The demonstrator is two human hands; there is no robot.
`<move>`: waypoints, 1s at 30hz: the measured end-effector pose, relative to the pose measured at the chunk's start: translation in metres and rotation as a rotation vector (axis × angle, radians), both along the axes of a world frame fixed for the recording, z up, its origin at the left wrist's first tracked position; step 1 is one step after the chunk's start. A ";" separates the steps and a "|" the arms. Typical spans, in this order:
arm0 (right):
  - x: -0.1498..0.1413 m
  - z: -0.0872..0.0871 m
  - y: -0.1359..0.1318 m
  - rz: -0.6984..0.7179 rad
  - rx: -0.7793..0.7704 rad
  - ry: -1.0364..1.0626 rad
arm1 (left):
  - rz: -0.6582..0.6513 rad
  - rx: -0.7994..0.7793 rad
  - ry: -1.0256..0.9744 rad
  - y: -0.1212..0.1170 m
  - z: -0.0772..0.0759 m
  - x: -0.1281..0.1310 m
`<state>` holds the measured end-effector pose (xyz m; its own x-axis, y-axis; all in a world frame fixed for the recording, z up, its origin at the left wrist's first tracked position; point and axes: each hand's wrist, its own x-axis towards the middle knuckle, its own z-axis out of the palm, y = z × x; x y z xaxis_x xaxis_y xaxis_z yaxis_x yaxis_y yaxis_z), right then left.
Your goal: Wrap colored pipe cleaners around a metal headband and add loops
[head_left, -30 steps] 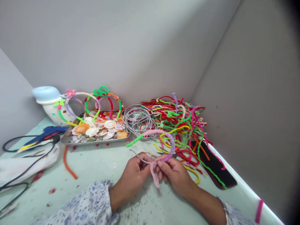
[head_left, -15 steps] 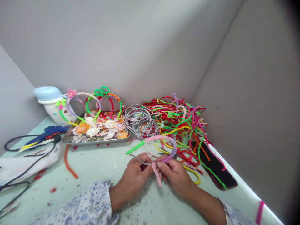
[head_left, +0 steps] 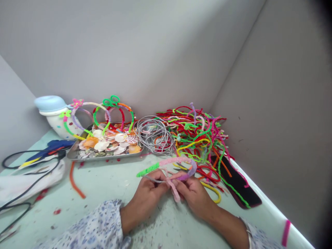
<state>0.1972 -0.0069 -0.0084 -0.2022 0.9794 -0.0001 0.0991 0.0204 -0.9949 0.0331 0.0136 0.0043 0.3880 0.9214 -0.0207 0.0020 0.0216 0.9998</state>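
Observation:
Between my two hands is a curved wire wrapped in fuzzy pipe cleaner (head_left: 178,160), green at its free end, then pink, then purple. My right hand (head_left: 195,193) pinches it at the purple part. My left hand (head_left: 149,193) pinches the bare grey wire (head_left: 155,180) close beside it, fingertips nearly meeting those of the right. A loose pale pink pipe cleaner (head_left: 174,191) crosses the wire at the fingertips, one end hanging down between the hands. The fingers partly hide the crossing point.
A metal tray (head_left: 103,158) of seashells stands behind, with finished pipe-cleaner hoops (head_left: 95,114) over it. Beside it lie a grey wire coil (head_left: 155,135), a heap of pipe cleaners (head_left: 197,135), red-handled scissors (head_left: 207,173) and a black phone-like slab (head_left: 240,190). Blue-handled pliers (head_left: 49,148) lie left.
The wrapped hoop has tilted lower, its green end dropping toward my left hand. The pink pipe cleaner has shifted slightly at the fingertips. Both hands keep their pinch.

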 end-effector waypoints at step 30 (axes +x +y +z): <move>0.000 -0.004 -0.001 0.005 -0.027 0.033 | -0.042 -0.045 0.006 0.003 -0.003 0.001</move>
<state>0.1970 -0.0083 -0.0123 -0.2077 0.9780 -0.0196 0.0658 -0.0061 -0.9978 0.0342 0.0167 0.0011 0.4258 0.9026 -0.0642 0.0095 0.0665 0.9977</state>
